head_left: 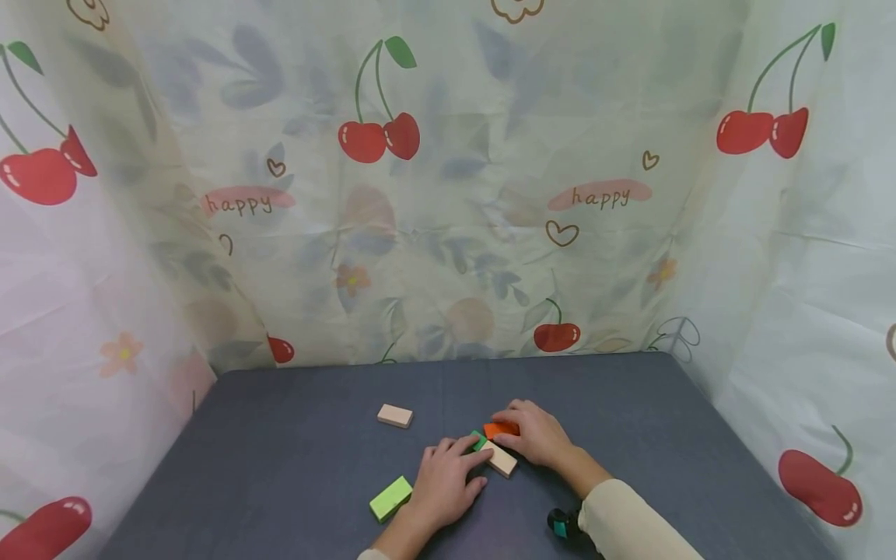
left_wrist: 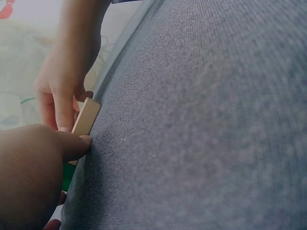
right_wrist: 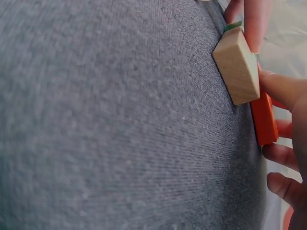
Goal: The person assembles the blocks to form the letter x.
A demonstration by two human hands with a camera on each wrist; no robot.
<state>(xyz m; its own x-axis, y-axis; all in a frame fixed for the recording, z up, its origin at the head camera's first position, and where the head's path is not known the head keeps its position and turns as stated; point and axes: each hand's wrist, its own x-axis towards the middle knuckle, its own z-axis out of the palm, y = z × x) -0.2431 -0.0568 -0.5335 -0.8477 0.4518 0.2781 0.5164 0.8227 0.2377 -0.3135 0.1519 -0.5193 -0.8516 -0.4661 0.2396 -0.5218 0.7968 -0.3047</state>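
On the dark grey table (head_left: 294,451), right of its centre line as seen from the head, you have both hands working at a close group of three blocks. Your right hand (head_left: 537,435) pinches the orange block (head_left: 495,429) between its thumb on the near side and its fingers on the far side. The orange block lies at the far side of the group. Your left hand (head_left: 446,481) has its fingers extended and spread; the index fingertip rests on the near plain wooden block (head_left: 503,461), and another finger reaches to the green block (head_left: 479,444), which is partly covered. The near wooden block lies obliquely between your hands, its left end at the green block. You cannot confirm from these views whether it touches the orange block.

Note the separate items: a lime block (head_left: 391,498) lies just left of your left hand, and a far wooden block (head_left: 395,415) lies farther back, apart from the group. Beside your right sleeve (head_left: 633,517) is a black object (head_left: 561,523) with a teal part. A cherry-print curtain (head_left: 455,257) encloses the table.
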